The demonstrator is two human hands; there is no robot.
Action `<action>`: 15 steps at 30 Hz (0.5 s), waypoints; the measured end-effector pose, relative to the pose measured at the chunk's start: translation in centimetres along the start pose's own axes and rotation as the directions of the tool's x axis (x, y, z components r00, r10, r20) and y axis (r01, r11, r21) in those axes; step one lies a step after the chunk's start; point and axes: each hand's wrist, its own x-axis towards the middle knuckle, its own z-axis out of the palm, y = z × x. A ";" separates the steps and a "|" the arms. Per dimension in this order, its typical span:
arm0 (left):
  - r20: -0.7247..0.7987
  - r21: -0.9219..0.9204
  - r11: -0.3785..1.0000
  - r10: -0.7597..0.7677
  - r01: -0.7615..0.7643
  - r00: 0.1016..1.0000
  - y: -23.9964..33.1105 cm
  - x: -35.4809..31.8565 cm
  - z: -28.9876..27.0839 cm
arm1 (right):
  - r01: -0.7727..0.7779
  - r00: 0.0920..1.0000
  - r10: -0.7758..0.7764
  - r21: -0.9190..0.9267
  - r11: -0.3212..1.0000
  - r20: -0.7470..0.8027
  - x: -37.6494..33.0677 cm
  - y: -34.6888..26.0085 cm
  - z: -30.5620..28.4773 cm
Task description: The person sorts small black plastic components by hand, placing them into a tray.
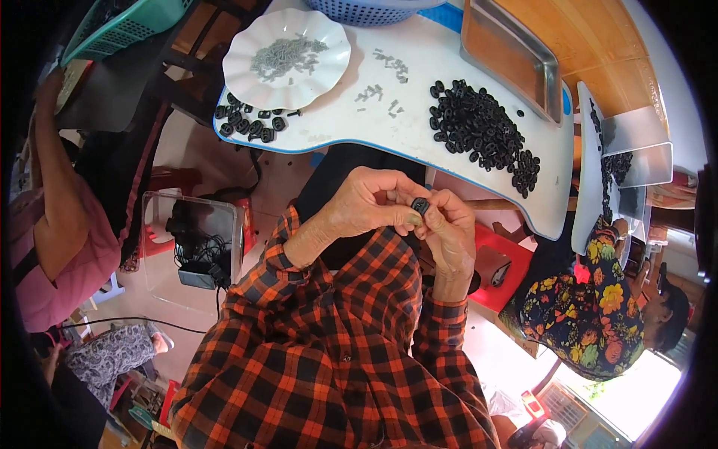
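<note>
In front of my chest, just off the table's edge, both hands meet around a small black part [419, 205], oval with an opening in it. The fingers of my left hand [365, 200] pinch it from one side. My right hand [451, 223] holds it from the other side, thumb and fingers closed. Whether a smaller piece is also between the fingertips is hidden. Beyond my hands, a large pile of similar black parts [479, 123] lies on the white table [374, 138]. A scalloped white plate [243, 81] bears many small translucent grey pins [288, 58].
Loose pins [392, 66] lie mid-table. More black parts [250, 123] sit at the table's left corner. Behind are a metal tray [516, 56] and a blue basket [366, 11]. A clear bin [191, 247] with cables stands at left. Co-workers sit on both sides.
</note>
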 end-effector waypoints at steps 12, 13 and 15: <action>-0.108 0.017 1.000 0.006 -0.004 0.994 -1.1 -0.2 0.6 | 0.036 0.988 -0.065 -0.202 0.979 -0.143 -0.5 -0.5 1.6; -0.114 0.104 0.994 0.032 -0.020 0.993 -1.2 -0.2 0.5 | 0.045 0.985 -0.081 -0.227 0.973 -0.153 -0.5 -0.3 1.7; -0.116 0.194 0.981 0.056 -0.032 0.992 -1.1 -0.1 0.5 | 0.055 0.982 -0.098 -0.247 0.967 -0.164 -0.5 -0.2 1.5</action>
